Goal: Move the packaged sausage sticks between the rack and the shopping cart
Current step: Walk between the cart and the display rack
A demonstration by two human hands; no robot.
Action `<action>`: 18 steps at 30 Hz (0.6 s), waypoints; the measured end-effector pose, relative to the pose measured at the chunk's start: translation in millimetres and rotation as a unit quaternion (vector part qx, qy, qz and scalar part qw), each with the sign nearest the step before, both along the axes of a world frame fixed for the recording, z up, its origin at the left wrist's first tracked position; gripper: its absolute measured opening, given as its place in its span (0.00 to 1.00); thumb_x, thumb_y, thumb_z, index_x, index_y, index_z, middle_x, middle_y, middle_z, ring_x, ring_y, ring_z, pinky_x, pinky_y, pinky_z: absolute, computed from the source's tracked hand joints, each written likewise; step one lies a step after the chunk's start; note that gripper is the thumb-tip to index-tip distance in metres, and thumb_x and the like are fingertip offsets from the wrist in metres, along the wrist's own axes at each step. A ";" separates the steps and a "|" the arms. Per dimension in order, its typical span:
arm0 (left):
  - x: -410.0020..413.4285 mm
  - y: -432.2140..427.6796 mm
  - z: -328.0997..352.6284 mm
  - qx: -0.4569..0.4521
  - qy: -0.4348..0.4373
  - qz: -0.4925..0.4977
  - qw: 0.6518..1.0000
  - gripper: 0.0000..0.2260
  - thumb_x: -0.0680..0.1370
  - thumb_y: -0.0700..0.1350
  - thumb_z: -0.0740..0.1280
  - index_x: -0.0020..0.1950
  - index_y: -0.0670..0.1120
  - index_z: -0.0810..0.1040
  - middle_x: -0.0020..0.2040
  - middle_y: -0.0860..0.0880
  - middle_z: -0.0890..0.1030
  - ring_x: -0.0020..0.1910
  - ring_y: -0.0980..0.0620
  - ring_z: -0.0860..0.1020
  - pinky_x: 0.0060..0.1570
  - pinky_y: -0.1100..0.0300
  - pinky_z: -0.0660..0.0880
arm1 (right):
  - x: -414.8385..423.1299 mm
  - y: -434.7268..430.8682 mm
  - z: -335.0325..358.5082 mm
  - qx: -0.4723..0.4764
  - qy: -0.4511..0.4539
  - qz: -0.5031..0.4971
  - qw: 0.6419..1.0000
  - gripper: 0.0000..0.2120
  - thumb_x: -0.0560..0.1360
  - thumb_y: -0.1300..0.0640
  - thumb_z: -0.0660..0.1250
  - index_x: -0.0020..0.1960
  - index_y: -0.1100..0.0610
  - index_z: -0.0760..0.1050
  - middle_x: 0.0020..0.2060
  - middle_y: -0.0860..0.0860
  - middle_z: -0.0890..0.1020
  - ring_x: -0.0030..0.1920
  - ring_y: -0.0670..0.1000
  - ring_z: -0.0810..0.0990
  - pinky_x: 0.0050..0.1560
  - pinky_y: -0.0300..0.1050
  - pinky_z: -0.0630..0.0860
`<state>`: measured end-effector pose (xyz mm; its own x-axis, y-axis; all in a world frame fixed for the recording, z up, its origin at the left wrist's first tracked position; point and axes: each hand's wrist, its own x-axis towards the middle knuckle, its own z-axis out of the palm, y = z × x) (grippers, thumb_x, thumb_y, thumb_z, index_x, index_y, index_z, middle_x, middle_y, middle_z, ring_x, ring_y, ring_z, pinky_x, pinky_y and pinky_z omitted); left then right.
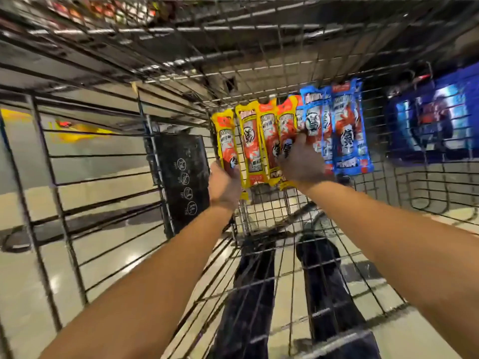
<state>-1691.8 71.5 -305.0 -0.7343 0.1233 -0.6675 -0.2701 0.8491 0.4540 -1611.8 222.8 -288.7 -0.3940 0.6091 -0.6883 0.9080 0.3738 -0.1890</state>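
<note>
Sausage packs (268,141) in the shopping cart (259,29) numbered four yellow, two blue (third unclear). Left hand (224,185) gripped the leftmost; right hand (302,161) clasped the middle ones

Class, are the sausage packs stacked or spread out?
Spread out: yellow packs and blue packs fan side by side; left hand and right hand hold them.

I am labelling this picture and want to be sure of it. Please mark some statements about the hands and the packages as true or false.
1. The left hand grips a yellow sausage stick package. True.
2. All the packages are yellow. False: blue sausage stick packages are beside them.
3. The right hand rests on the packages. True.
4. The blue packages lie left of the yellow ones. False: they lie to the right.
</note>
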 end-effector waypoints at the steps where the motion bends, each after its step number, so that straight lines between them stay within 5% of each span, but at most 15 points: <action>1: -1.9 1.9 -7.5 0.003 0.006 -0.013 1.000 0.16 0.79 0.51 0.64 0.63 0.45 0.69 0.56 0.45 0.81 0.54 0.45 0.79 0.50 0.56 0.74 | -0.4 -0.5 -11.7 0.023 0.021 0.004 1.000 0.30 0.79 0.49 0.63 0.72 0.63 0.56 0.62 0.63 0.77 0.54 0.66 0.80 0.50 0.56 0.78; 4: -8.3 10.7 -28.2 0.039 0.018 -0.049 0.998 0.17 0.77 0.54 0.65 0.63 0.50 0.67 0.55 0.49 0.81 0.51 0.46 0.81 0.52 0.52 0.78 | -0.2 -1.5 -31.9 0.068 0.015 0.086 0.994 0.35 0.79 0.50 0.63 0.77 0.59 0.49 0.69 0.62 0.69 0.54 0.65 0.80 0.47 0.58 0.80; 8: -17.5 16.4 -49.0 0.018 0.036 -0.088 0.995 0.18 0.76 0.51 0.68 0.62 0.46 0.68 0.58 0.45 0.79 0.52 0.43 0.80 0.50 0.54 0.78 | -3.5 4.4 -53.1 0.106 0.008 0.132 0.986 0.27 0.80 0.53 0.62 0.74 0.58 0.54 0.74 0.58 0.63 0.54 0.63 0.80 0.43 0.55 0.80; 12: -17.4 20.3 -64.3 -0.020 0.051 -0.107 0.993 0.18 0.77 0.49 0.68 0.63 0.44 0.69 0.59 0.41 0.75 0.55 0.41 0.77 0.50 0.53 0.74 | -11.1 4.7 -66.1 0.125 -0.006 0.133 0.983 0.19 0.81 0.59 0.59 0.69 0.55 0.58 0.73 0.56 0.66 0.45 0.59 0.82 0.33 0.47 0.75; 18: -18.2 24.1 -66.1 -0.019 0.003 -0.052 0.998 0.21 0.77 0.50 0.68 0.67 0.45 0.67 0.62 0.42 0.74 0.58 0.40 0.76 0.57 0.48 0.75 | -9.0 2.0 -62.6 0.105 0.000 0.099 0.989 0.19 0.81 0.51 0.60 0.69 0.55 0.61 0.64 0.57 0.69 0.49 0.59 0.81 0.37 0.48 0.74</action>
